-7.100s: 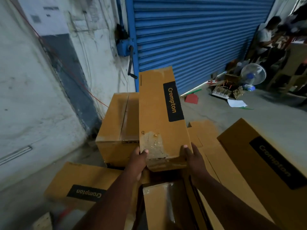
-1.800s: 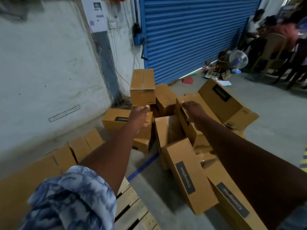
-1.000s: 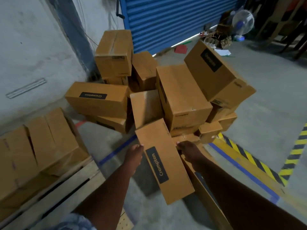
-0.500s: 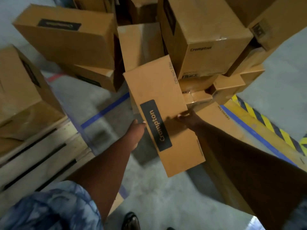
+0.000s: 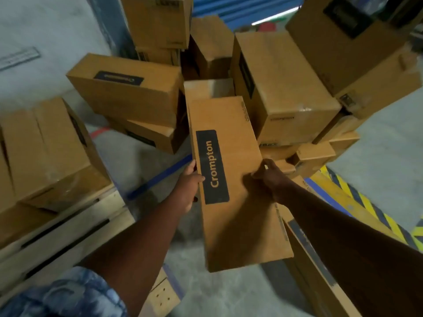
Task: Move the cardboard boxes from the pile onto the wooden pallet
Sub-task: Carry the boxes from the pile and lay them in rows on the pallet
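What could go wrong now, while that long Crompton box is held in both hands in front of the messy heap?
The long box is pinched only at its side edges by the left hand and right hand, so it may slip or tip. Its far end sits close to the leaning pile; a bump might topple boxes. The wooden pallet is already partly filled, so space there looks tight.

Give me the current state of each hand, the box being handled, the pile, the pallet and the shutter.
Left hand: gripping the long box's left edge.
Right hand: gripping its right edge.
Long Crompton box: held in both hands, label up, closed.
Pile of boxes: jumbled, several tilted.
Wooden pallet: partly loaded, boxes at its far end.
Boxes on pallet: closed.
Blue shutter: mostly hidden, state unclear.
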{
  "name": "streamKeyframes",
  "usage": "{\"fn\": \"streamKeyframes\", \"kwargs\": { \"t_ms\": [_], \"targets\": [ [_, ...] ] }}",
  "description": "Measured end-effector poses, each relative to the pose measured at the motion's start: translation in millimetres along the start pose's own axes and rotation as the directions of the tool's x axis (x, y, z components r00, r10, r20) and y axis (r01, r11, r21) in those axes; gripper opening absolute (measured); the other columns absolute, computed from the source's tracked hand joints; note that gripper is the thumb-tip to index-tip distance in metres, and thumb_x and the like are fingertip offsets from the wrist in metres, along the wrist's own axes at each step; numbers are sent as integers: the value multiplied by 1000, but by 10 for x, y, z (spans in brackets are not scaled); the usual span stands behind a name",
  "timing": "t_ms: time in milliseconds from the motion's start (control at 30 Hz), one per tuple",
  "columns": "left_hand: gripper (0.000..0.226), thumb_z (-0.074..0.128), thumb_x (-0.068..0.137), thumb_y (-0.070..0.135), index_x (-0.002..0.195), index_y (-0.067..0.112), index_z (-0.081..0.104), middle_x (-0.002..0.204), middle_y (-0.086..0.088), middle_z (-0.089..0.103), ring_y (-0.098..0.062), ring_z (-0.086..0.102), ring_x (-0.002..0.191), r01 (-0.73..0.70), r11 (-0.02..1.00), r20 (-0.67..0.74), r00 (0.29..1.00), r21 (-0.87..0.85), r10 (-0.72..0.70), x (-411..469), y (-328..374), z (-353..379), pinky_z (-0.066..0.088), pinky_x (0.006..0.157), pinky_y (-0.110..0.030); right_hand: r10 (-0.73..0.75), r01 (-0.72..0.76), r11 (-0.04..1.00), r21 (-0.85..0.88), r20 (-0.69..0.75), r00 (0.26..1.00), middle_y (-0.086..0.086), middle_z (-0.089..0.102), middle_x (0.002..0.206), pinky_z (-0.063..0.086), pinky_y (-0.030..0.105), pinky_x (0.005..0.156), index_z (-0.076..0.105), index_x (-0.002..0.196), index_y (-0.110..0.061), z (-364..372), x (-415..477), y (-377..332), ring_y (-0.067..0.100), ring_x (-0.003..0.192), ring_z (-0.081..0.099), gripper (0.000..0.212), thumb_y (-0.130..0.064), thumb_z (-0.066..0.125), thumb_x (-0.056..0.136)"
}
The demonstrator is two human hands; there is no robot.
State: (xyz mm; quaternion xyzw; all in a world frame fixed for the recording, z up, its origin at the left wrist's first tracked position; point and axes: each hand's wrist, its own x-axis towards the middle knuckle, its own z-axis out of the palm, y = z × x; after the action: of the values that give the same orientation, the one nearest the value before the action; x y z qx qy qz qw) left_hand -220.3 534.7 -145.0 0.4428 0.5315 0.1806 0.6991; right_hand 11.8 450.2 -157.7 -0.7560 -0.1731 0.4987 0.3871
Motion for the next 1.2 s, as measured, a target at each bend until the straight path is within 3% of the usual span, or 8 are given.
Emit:
{"fn": "streamKeyframes", "kwargs": {
  "t_ms": [167, 367, 533, 667, 833, 1000, 1100, 1200],
  "targets": [
    [46, 38, 103, 17, 144, 34, 47, 119, 7, 61, -13, 58, 104, -137, 990, -77, 988, -41, 134, -824, 1233, -382, 47, 78, -36, -104, 95, 993, 65, 144, 984, 5, 67, 125, 48, 56, 101, 56, 132, -35, -43, -853, -1064, 31, 114, 63, 56, -25, 76, 81],
    [52, 42, 101, 0, 138, 34, 56, 139, 9, 58, -6, 61, 114, -351, 936, -146, 924, 41, 353, -1943, 2380, -809, 53, 87, -30, -255, 197, 948, 250, 227, 940, 14, 67, 121, 52, 54, 99, 55, 123, -17, -21, -2121, -2173, 36, 111, 65, 40, -23, 74, 88],
    [54, 53, 98, 3, 144, 31, 47, 143, 2, 55, -20, 61, 117, -475, 869, -322, 809, 137, 492, -3014, 3156, -983, 54, 83, -33, -368, 237, 890, 390, 306, 878, 15, 71, 124, 56, 61, 91, 51, 139, -23, 167, -3024, -2699, 39, 111, 69, 69, -42, 80, 79],
    [103, 76, 83, 49, 159, 26, 11, 161, -3, 30, -32, 40, 141, -336, 935, -430, 831, 116, 353, -3988, 3531, -1184, 41, 108, -48, -455, 232, 829, 509, 371, 809, 16, 68, 129, 53, 62, 95, 49, 143, -23, 232, -3695, -2997, 40, 114, 67, 70, -42, 76, 81],
    [91, 53, 73, 86, 141, 25, 49, 134, -8, 56, -28, 55, 115, -176, 973, -377, 899, 152, 221, -5232, 3705, -1323, 47, 98, -45, -541, 168, 768, 619, 486, 686, 18, 72, 121, 61, 51, 81, 56, 137, -15, 374, -4527, -3202, 35, 101, 72, 40, -31, 54, 101],
    [39, 46, 97, 49, 127, 32, 65, 117, 7, 65, -21, 58, 98, -267, 921, -505, 775, 284, 380, -6031, 3508, -1666, 46, 74, -36, -584, 177, 756, 630, 528, 617, 18, 68, 114, 48, 57, 99, 53, 141, -5, 667, -5107, -3372, 34, 97, 67, 45, -29, 49, 102],
    [40, 46, 102, 19, 136, 35, 60, 142, 2, 59, -19, 57, 123, -375, 829, -518, 652, 414, 554, -6274, 3194, -1804, 50, 89, -33, -583, 183, 763, 620, 536, 611, 16, 71, 114, 58, 49, 85, 64, 121, -18, 974, -5396, -3323, 32, 96, 70, 26, -32, 52, 102],
    [57, 62, 97, 39, 149, 25, 45, 150, -4, 50, -21, 50, 133, -360, 839, -600, 587, 407, 543, -6585, 2983, -2099, 44, 102, -30, -533, 132, 785, 606, 550, 643, 16, 72, 120, 60, 46, 79, 62, 128, -20, 1292, -5621, -3192, 33, 97, 72, 35, -38, 58, 99]
  ]
}}
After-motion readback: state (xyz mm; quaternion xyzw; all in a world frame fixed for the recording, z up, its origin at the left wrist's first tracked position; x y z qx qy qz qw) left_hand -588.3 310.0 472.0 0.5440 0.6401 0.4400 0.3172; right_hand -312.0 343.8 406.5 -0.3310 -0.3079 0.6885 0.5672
